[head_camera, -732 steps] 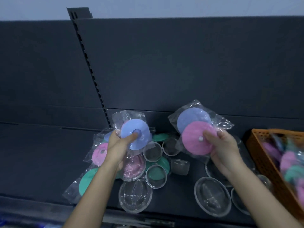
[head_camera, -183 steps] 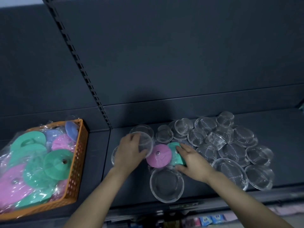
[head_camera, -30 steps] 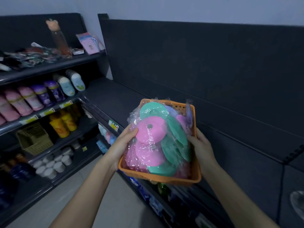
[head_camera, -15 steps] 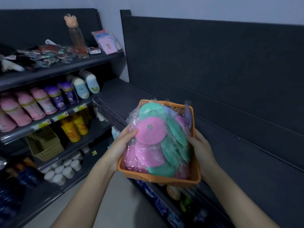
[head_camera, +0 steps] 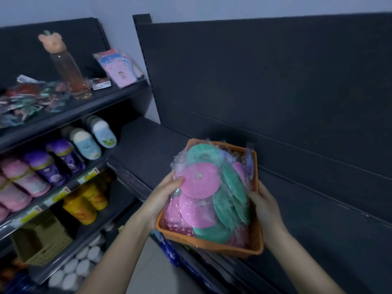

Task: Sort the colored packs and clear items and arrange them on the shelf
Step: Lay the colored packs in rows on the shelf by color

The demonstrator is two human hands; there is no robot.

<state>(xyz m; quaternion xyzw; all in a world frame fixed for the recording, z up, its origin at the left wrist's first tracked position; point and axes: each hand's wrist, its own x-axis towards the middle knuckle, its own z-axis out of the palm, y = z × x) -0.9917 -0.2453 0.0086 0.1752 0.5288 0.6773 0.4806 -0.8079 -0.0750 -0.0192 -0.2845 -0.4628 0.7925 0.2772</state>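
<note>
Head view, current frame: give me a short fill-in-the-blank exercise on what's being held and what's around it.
1. The left hand and right hand hold a ____ basket.
2. The left hand's thumb rests on a wrapped disc coloured ____.
3. The bear-capped bottle stands on the ____ shelf on the left.
Missing words: orange; pink; top.

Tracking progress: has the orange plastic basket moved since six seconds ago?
Yes: upward, off the dark shelf; left hand and right hand hold the orange basket over its front edge.
</note>
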